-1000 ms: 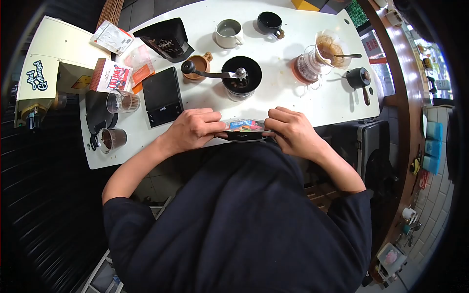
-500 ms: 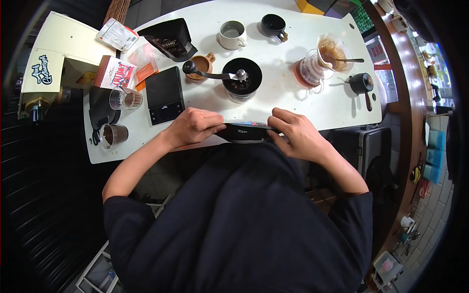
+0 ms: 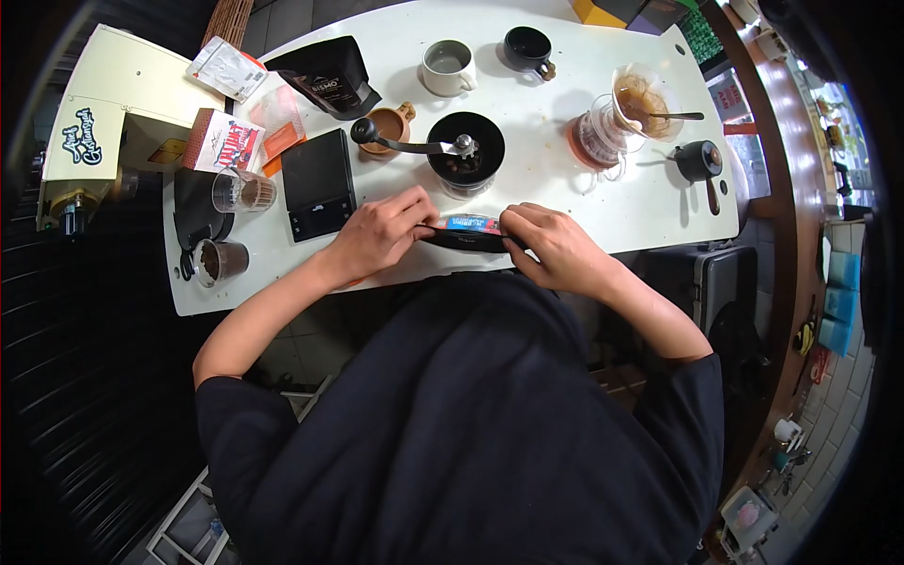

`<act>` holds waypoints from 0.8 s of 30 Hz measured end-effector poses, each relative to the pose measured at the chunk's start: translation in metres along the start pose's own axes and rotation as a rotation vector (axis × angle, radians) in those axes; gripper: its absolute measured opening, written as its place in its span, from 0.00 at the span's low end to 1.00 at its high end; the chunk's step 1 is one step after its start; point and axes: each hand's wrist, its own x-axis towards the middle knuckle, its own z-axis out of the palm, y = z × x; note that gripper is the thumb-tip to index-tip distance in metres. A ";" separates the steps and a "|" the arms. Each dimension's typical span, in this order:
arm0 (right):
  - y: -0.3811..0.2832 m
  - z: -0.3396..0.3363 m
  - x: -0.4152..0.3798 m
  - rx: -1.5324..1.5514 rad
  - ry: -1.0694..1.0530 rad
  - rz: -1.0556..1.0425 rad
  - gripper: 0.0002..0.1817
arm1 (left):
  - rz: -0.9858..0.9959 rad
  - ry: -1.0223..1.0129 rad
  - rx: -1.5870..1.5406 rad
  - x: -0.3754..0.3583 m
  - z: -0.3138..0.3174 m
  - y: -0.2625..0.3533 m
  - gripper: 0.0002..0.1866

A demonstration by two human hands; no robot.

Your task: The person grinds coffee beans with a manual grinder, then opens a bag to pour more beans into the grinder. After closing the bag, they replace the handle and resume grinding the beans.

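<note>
At the table's near edge, a black pouch with a blue and red label is stretched between my two hands. My left hand pinches its left end, fingers closed. On the right end, the fingers and thumb of my right hand are closed in the same way. Just beyond the pouch stands a hand coffee grinder with a black hopper, some beans inside and its crank pointing left. A black scale lies beside my left hand.
Farther back are a wooden cup, a standing black coffee bag, a grey-white mug and a black cup. A glass dripper and server stand right. Plastic cups of grounds sit left.
Both hands have lifted slightly away from my body with the pouch. It has tilted, so more of its blue label shows and less of its black front.
</note>
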 end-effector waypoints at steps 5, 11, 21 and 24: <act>0.000 0.006 0.000 -0.028 -0.003 0.075 0.09 | -0.039 0.072 0.010 0.002 0.008 -0.004 0.09; -0.001 0.020 0.002 -0.010 0.080 0.132 0.08 | -0.053 0.111 0.052 0.000 0.014 -0.001 0.09; 0.000 0.027 0.004 -0.019 0.121 0.063 0.07 | 0.036 0.135 0.212 0.011 0.013 0.021 0.11; -0.001 0.027 0.003 -0.005 0.127 0.081 0.08 | 0.040 0.122 0.169 0.012 0.012 0.020 0.10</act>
